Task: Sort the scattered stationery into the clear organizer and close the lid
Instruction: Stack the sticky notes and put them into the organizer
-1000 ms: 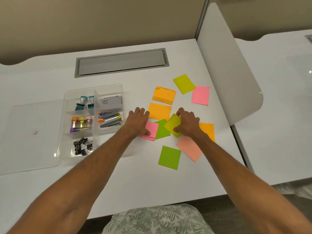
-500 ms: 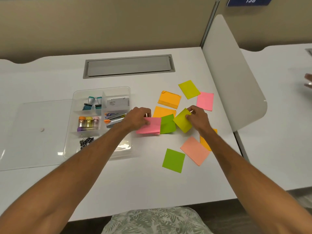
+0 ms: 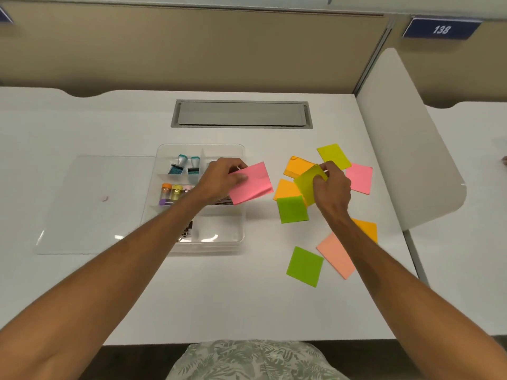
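**A:** What's at your far left?
**B:** The clear lid [image 3: 90, 204] lies flat on the white desk [image 3: 247, 303], just beside the clear organizer [image 3: 200, 251], which stands open.

**A:** And inside?
**B:** There are two teal stamps [image 3: 182, 166] in the back-left compartment, with small capped bottles [image 3: 171, 192] in the one in front of it. At the front are what look like black binder clips [image 3: 187, 230] — your forearm hides most of them.

**A:** My left hand?
**B:** Your left hand [image 3: 219, 179] is above the organizer's right half. Fingers and thumb are curled, pinching a pink pad [image 3: 251, 182] by its left edge. The pad is lifted and juts out past the right wall.

**A:** And the right?
**B:** Your right hand [image 3: 332, 187] pinches a yellow-green pad [image 3: 311, 185], tilted up off the desk among the scattered notes. Orange pads [image 3: 297, 165] lie behind it, a green note [image 3: 292, 209] is just to its left, and a yellow note [image 3: 333, 155] and a pink note [image 3: 360, 177] are beyond it. Nearer you lie a second green note [image 3: 304, 266] and a salmon note [image 3: 336, 255] — both flat and well apart from the organizer.
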Action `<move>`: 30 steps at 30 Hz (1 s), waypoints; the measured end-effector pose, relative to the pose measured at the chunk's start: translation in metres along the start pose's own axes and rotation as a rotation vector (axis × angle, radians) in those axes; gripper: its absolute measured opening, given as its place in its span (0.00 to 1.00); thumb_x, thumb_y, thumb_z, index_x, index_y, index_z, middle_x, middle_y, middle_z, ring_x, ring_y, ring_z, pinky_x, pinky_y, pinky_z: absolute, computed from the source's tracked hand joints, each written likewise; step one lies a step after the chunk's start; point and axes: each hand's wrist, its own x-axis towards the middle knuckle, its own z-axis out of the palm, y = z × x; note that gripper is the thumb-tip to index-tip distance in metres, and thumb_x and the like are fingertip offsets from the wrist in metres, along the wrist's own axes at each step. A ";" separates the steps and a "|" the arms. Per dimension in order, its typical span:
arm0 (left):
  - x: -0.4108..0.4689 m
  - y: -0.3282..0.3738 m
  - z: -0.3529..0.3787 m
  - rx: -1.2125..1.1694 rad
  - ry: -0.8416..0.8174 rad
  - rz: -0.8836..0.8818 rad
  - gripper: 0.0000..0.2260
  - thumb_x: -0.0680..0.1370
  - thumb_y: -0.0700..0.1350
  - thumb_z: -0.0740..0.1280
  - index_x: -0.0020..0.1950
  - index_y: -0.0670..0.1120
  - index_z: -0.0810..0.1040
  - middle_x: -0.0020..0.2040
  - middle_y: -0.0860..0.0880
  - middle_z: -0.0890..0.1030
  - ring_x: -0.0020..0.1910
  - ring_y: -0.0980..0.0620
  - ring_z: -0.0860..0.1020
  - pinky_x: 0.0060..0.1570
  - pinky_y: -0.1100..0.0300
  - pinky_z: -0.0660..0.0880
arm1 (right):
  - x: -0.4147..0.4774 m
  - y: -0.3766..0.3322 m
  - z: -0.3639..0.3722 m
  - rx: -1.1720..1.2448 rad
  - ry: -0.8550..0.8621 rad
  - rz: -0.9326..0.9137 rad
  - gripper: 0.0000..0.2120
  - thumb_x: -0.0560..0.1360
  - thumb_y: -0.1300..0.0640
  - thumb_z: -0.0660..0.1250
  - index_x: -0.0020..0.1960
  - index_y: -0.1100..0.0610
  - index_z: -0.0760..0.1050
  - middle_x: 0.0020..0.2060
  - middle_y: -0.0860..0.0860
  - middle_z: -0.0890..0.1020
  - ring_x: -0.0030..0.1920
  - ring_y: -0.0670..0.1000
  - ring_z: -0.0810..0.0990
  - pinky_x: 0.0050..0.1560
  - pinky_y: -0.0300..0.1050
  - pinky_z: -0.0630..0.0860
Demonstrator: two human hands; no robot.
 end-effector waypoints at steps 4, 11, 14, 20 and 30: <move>-0.015 -0.025 -0.026 0.037 -0.050 -0.059 0.09 0.79 0.42 0.65 0.57 0.44 0.81 0.52 0.46 0.83 0.50 0.48 0.79 0.51 0.53 0.76 | -0.010 -0.023 0.021 0.154 -0.137 -0.005 0.10 0.73 0.63 0.62 0.52 0.57 0.76 0.42 0.55 0.79 0.42 0.57 0.76 0.40 0.46 0.69; -0.041 -0.069 -0.035 0.278 -0.226 -0.099 0.08 0.79 0.39 0.65 0.56 0.43 0.81 0.51 0.46 0.82 0.47 0.50 0.77 0.44 0.58 0.72 | -0.039 -0.061 0.063 0.218 -0.335 -0.138 0.13 0.71 0.66 0.65 0.52 0.55 0.78 0.29 0.46 0.73 0.32 0.43 0.71 0.31 0.31 0.64; -0.047 -0.077 -0.024 0.356 -0.250 -0.074 0.08 0.77 0.40 0.67 0.55 0.43 0.81 0.50 0.45 0.82 0.47 0.49 0.78 0.43 0.56 0.74 | -0.051 -0.068 0.074 0.212 -0.383 -0.168 0.08 0.72 0.62 0.68 0.50 0.54 0.78 0.27 0.45 0.73 0.31 0.42 0.72 0.28 0.29 0.65; -0.050 -0.076 -0.002 0.439 -0.260 -0.015 0.08 0.75 0.41 0.69 0.53 0.47 0.80 0.52 0.47 0.81 0.46 0.51 0.76 0.42 0.58 0.71 | -0.065 -0.071 0.081 0.201 -0.407 -0.098 0.08 0.69 0.63 0.70 0.46 0.56 0.76 0.34 0.50 0.79 0.35 0.45 0.76 0.35 0.40 0.70; -0.061 -0.082 0.000 0.402 -0.155 0.053 0.08 0.74 0.46 0.68 0.42 0.42 0.83 0.38 0.44 0.82 0.38 0.46 0.78 0.37 0.54 0.73 | -0.074 -0.071 0.078 0.098 -0.434 -0.127 0.15 0.64 0.66 0.67 0.48 0.53 0.79 0.34 0.50 0.80 0.34 0.46 0.75 0.32 0.40 0.68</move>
